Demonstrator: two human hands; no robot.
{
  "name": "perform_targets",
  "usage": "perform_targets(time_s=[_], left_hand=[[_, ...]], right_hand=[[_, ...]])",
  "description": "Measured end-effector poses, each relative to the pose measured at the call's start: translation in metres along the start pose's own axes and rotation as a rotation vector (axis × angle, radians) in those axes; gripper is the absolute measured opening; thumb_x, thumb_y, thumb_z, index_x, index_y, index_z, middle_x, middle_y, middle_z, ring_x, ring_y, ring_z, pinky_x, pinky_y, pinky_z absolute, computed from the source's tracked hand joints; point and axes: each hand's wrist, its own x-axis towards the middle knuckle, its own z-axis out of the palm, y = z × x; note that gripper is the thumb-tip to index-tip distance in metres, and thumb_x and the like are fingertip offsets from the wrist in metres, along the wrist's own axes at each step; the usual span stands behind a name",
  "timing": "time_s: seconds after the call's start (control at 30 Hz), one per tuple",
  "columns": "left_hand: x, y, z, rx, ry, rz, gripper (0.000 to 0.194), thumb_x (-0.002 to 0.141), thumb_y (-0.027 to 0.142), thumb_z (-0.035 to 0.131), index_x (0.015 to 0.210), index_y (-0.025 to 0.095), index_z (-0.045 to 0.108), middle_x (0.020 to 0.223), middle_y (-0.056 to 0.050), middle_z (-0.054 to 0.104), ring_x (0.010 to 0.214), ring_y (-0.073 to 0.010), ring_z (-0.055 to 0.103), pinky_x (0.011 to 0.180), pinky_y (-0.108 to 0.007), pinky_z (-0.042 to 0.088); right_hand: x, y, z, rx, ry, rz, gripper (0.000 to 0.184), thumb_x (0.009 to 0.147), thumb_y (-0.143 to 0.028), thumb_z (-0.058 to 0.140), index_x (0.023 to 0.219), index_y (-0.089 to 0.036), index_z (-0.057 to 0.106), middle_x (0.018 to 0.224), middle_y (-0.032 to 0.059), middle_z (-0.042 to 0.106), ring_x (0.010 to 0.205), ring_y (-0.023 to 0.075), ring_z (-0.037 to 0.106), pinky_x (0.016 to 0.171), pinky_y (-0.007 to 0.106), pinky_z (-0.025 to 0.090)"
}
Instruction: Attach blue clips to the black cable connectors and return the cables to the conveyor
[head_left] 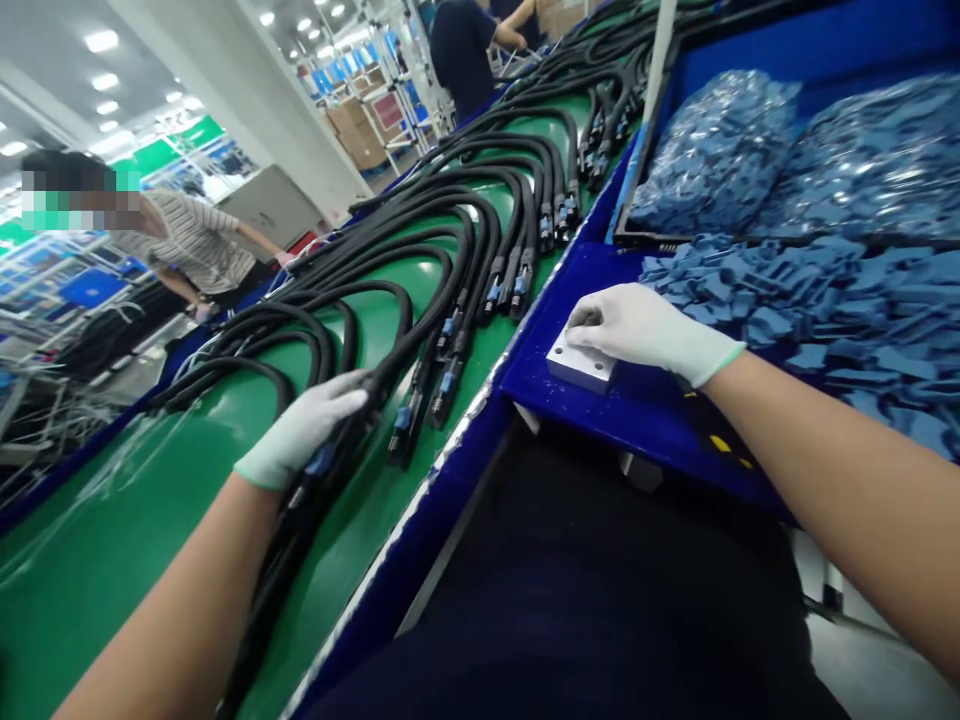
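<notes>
Both gloved hands are working: your left hand (304, 430) is wrapping firmly around a black cable (277, 560) just beside its blue connector (321, 460) above the green conveyor belt (97, 560), while your right hand (637, 330) is resting open on a white block (577, 365)

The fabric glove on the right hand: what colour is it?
The fabric glove is white with a green cuff, head view.

The left hand (304, 430) and right hand (645, 335) wear white, green-cuffed gloves (637, 330).
</notes>
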Motion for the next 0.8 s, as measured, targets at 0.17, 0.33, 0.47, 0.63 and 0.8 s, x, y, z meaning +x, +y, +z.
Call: perform_targets(time_s=[0.17,0.33,0.47,0.63,0.8], left_hand=[[-0.044,-0.077,0.008,0.502,-0.047,-0.284,0.064,0.077,0.046,0.064,0.132,0.014,0.069,0.128,-0.016,0.074,0.116,-0.0366,0.070,0.101,-0.040,0.052],[-0.074,-0.116,0.002,0.523,-0.191,-0.466,0.050,0.056,0.037,0.074,0.102,0.016,0.073,0.076,-0.009,0.076,0.074,-0.0350,0.073,0.069,-0.039,0.054],[-0.063,-0.116,-0.005,0.505,-0.173,-0.459,0.040,0.058,0.035,0.074,0.093,0.015,0.072,0.072,-0.008,0.074,0.073,-0.0338,0.073,0.066,-0.037,0.054],[0.013,-0.095,0.010,0.454,-0.046,-0.379,0.059,0.073,0.049,0.068,0.114,0.006,0.071,0.102,-0.018,0.078,0.095,-0.0346,0.075,0.080,-0.037,0.057],[0.047,-0.081,0.005,0.390,-0.063,-0.259,0.071,0.078,0.063,0.065,0.125,0.011,0.071,0.133,-0.015,0.073,0.129,-0.0325,0.065,0.105,-0.033,0.052]], right_hand=[[0.003,-0.001,0.011,-0.158,0.023,0.033,0.020,0.084,-0.039,0.070,0.093,-0.026,0.082,0.089,0.0048,0.079,0.079,0.0252,0.071,0.069,0.036,0.051],[0.001,0.002,0.014,-0.173,0.028,0.017,0.022,0.084,-0.039,0.067,0.096,-0.027,0.081,0.089,0.0033,0.079,0.082,0.0256,0.071,0.069,0.035,0.049],[-0.001,-0.001,0.013,-0.200,0.044,0.026,0.023,0.083,-0.036,0.066,0.097,-0.027,0.082,0.090,0.0030,0.079,0.083,0.0251,0.071,0.071,0.035,0.049],[-0.001,-0.007,0.013,-0.246,0.035,0.038,0.023,0.085,-0.035,0.063,0.096,-0.028,0.081,0.089,0.0025,0.079,0.085,0.0251,0.072,0.070,0.033,0.048],[-0.008,-0.010,0.010,-0.200,0.037,0.027,0.023,0.086,-0.035,0.062,0.097,-0.026,0.080,0.089,0.0026,0.079,0.084,0.0236,0.072,0.073,0.032,0.050]])
